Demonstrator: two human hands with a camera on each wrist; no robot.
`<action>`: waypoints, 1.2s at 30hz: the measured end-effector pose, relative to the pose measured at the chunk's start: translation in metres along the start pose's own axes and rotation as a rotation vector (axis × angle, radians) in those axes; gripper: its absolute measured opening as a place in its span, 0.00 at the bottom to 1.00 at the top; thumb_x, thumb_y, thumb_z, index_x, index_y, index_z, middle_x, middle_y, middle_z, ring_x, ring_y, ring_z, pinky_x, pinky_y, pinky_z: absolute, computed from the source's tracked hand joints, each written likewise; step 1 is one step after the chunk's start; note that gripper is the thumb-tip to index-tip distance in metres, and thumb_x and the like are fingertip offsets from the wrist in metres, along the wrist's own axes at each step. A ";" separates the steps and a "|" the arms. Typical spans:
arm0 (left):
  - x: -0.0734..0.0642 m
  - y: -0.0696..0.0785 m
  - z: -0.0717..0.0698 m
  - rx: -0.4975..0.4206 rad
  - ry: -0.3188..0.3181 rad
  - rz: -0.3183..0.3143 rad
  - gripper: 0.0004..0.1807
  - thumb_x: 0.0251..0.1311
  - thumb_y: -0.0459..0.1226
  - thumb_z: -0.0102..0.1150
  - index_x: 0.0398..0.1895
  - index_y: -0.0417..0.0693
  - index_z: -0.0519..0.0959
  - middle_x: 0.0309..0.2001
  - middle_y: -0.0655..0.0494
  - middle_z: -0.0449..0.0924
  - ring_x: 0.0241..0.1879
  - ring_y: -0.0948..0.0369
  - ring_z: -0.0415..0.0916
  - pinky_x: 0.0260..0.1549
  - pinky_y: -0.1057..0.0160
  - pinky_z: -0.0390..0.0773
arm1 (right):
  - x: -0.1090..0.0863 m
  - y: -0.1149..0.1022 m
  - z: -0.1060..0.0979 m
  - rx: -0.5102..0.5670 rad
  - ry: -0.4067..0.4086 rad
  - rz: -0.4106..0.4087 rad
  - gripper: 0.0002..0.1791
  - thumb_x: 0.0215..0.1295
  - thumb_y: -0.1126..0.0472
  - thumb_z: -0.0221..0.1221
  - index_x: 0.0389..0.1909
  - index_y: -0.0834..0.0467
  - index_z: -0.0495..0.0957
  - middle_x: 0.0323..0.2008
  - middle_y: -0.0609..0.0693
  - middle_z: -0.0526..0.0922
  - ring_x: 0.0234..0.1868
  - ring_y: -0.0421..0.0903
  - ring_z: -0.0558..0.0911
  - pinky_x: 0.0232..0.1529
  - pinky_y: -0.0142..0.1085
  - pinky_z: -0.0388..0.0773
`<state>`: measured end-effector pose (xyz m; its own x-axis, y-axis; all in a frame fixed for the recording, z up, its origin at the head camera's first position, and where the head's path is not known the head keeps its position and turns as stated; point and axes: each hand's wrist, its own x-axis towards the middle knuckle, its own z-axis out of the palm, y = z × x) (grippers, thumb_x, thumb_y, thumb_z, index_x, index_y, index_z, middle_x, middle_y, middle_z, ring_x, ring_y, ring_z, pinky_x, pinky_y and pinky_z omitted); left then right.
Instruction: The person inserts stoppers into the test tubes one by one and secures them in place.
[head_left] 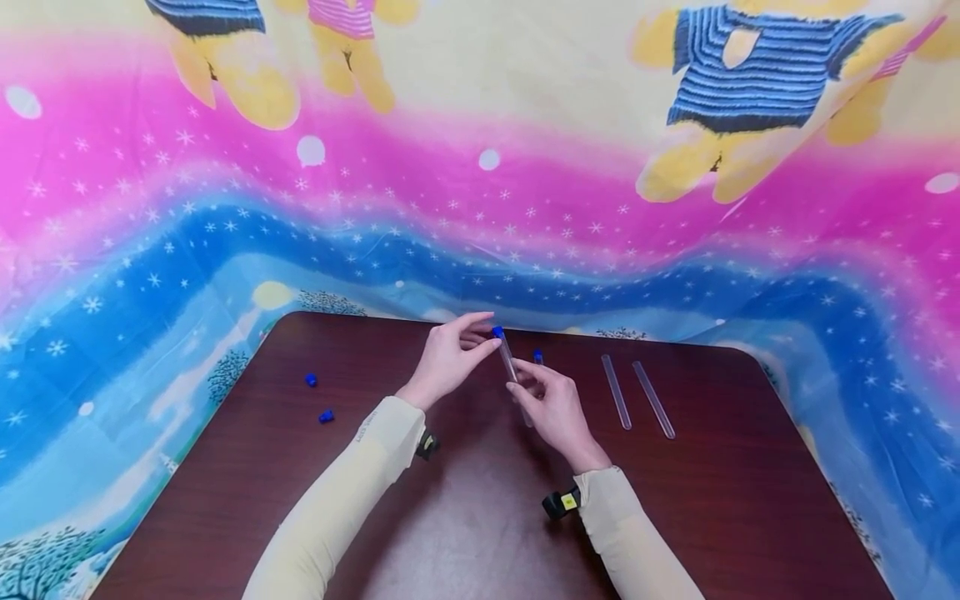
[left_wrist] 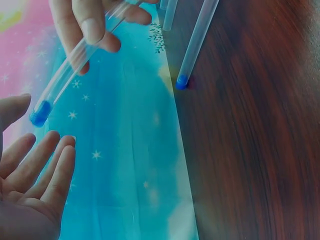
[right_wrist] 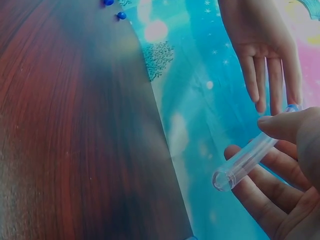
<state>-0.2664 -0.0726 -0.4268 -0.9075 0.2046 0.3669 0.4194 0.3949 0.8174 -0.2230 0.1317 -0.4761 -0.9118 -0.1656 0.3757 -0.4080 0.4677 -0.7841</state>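
My right hand (head_left: 553,404) pinches a clear test tube (right_wrist: 250,159) between thumb and fingers, holding it tilted above the table. A blue cap (left_wrist: 41,114) sits on the tube's upper end; its rounded bottom points down past my right palm. Close around that cap is my left hand (left_wrist: 37,185), thumb on one side and loosely spread fingers on the other. Behind my right hand lies another tube with a blue cap (head_left: 537,357), mostly hidden in the head view; its clear body (left_wrist: 197,42) shows in the left wrist view.
Two uncapped tubes, one nearer (head_left: 617,392) and one farther right (head_left: 654,400), lie on the brown table (head_left: 465,533). To the left are two loose blue caps, an upper one (head_left: 311,380) and a lower one (head_left: 326,416). A patterned cloth (head_left: 480,208) hangs behind the table.
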 end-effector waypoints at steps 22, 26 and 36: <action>-0.013 -0.025 -0.046 0.042 0.082 -0.042 0.22 0.67 0.40 0.67 0.63 0.49 0.81 0.50 0.52 0.85 0.48 0.59 0.83 0.52 0.59 0.80 | -0.004 0.016 -0.019 -0.017 0.016 0.133 0.21 0.66 0.58 0.69 0.59 0.53 0.82 0.36 0.47 0.83 0.30 0.44 0.84 0.28 0.37 0.83; -0.017 -0.031 -0.055 0.062 0.095 -0.050 0.22 0.67 0.40 0.67 0.63 0.49 0.81 0.50 0.54 0.85 0.49 0.58 0.83 0.52 0.57 0.80 | -0.005 0.018 -0.021 -0.001 0.021 0.166 0.21 0.66 0.58 0.69 0.60 0.53 0.82 0.37 0.48 0.82 0.30 0.45 0.84 0.29 0.37 0.84; -0.027 -0.046 -0.075 0.088 0.122 -0.080 0.22 0.66 0.39 0.68 0.62 0.46 0.81 0.50 0.50 0.85 0.50 0.54 0.83 0.53 0.51 0.80 | -0.004 0.020 -0.026 -0.001 0.046 0.178 0.20 0.66 0.59 0.69 0.59 0.52 0.82 0.37 0.49 0.83 0.31 0.45 0.83 0.30 0.38 0.83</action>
<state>-0.2632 -0.1633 -0.4410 -0.9317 0.0613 0.3581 0.3417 0.4833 0.8060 -0.2260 0.1644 -0.4804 -0.9665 -0.0407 0.2532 -0.2405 0.4866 -0.8399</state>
